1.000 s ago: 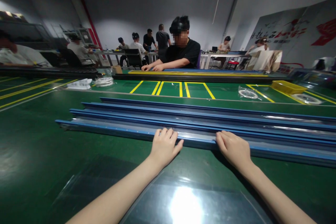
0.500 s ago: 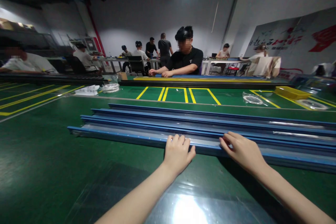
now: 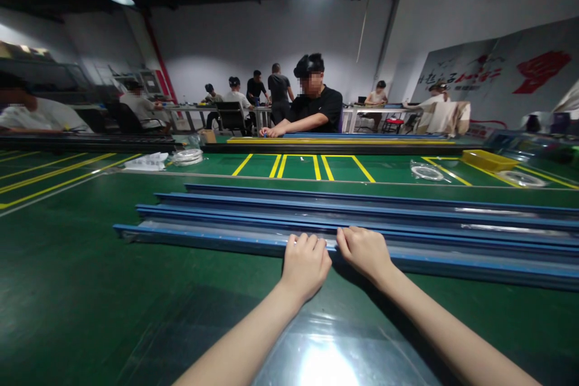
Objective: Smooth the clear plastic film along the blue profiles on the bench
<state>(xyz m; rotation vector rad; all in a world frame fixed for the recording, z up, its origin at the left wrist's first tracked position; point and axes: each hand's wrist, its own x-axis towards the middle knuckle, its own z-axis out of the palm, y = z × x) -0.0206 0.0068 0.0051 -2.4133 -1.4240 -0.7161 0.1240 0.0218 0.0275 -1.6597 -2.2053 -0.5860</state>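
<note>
Left hand (image 3: 306,262) curls over the nearest blue channel profile (image 3: 203,239), right hand (image 3: 365,251) bunched beside it; I cannot tell if either grips. Likely edge-pressing; next needs steady bracing.

Blue rails (image 3: 235,243) look like smooth, satin-finished metal; nearer than the rails, glossy clear plastic film (image 3: 362,347); beneath the rails, a smooth, slightly shiny green tabletop (image 3: 58,277).
</note>
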